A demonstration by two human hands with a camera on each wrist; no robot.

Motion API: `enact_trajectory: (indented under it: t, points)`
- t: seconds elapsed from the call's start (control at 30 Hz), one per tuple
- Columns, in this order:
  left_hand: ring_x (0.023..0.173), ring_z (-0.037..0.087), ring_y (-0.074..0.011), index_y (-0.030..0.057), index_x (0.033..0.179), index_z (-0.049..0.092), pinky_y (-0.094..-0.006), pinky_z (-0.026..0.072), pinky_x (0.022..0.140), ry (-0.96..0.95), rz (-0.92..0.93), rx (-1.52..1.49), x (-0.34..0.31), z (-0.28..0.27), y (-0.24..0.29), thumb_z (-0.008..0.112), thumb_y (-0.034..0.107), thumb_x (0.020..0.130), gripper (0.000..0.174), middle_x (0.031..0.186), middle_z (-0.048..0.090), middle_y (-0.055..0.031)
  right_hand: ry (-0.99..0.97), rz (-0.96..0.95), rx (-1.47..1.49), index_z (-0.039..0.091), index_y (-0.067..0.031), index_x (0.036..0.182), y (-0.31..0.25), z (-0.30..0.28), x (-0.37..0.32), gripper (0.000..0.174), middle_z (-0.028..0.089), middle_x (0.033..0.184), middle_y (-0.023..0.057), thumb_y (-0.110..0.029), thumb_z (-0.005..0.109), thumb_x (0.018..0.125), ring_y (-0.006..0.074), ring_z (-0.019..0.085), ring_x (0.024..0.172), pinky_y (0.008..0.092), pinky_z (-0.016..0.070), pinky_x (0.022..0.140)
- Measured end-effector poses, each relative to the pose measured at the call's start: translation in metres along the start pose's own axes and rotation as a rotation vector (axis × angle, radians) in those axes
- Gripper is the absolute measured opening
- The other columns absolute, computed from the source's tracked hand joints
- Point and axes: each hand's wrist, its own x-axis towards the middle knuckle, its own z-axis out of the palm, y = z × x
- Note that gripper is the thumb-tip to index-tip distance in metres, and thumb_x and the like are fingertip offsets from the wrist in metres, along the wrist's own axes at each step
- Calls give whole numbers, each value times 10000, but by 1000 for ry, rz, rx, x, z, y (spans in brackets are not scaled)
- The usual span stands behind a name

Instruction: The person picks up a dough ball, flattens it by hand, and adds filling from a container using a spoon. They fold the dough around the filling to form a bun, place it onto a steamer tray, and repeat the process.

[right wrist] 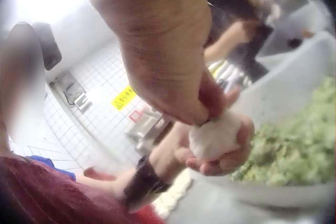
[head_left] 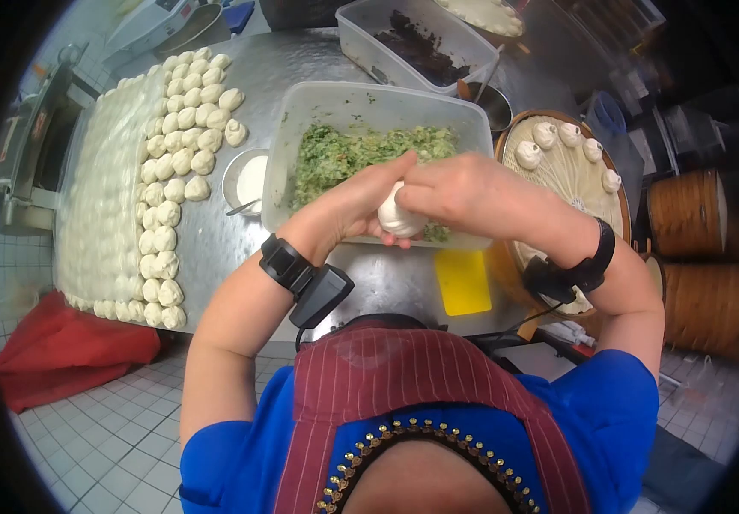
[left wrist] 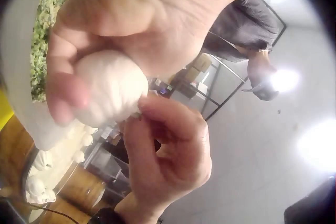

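Observation:
A round white filled bun (head_left: 399, 214) of raw dough, pleated at the top, is held between both hands over the near edge of a clear plastic tub (head_left: 280, 171). My left hand (head_left: 354, 204) cups it, fingers curled round its side and base. Thumb and forefinger of my right hand (head_left: 472, 195) pinch the gathered dough at its top. A bit of green filling shows at the pinch in the left wrist view. Chopped green filling (head_left: 369, 147) lies in the tub below the hands.
Rows of dough balls (head_left: 202, 163), partly under a plastic sheet (head_left: 100, 193), cover the left of the steel table. A bowl of white powder (head_left: 251, 182) is left of the tub, a yellow scraper (head_left: 464, 283) in front. Pleated buns (head_left: 528, 154) sit on a round steamer tray (head_left: 549, 184).

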Motion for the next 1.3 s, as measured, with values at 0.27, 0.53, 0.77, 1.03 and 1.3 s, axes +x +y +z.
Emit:
enact_trajectory:
  t: [0.27,0.53,0.77,1.03,1.3]
  points:
    - [559,649,-287,-60,992,573,-272,494,344,-172,48,-519,23,-7,-12,332,516,962,625,763,632,-233,383,276,151,643,-53,975,12,-28,-15,209,642,887,89,-18,628,770,278,630,774,327,515,671]
    - [584,647,-261,-11,1085,545,-261,506,392,36,182,-351,22,30,1,185,533,978,661,755,634,-179,622,442,375,626,-17,927,15,1,-49,125,611,846,85,-19,614,803,200,603,744,296,479,631]
    - [598,649,-233,10,1112,521,-270,487,408,108,241,-172,42,65,8,153,537,982,655,768,639,-146,756,409,102,620,-30,858,5,-7,-73,99,596,818,93,-41,636,761,217,604,703,306,484,608]
    - [619,646,-269,13,1057,527,-286,501,441,205,199,-319,28,35,2,174,516,990,618,770,631,-187,797,420,10,612,-59,909,16,10,-72,144,600,902,84,-60,595,766,264,616,806,330,508,662]
    - [637,644,-253,3,1056,535,-285,476,473,451,388,-210,2,8,-8,216,486,1000,581,776,630,-175,234,414,-8,628,-87,1077,17,28,-47,305,577,1208,100,-68,568,778,308,528,1122,417,413,963]
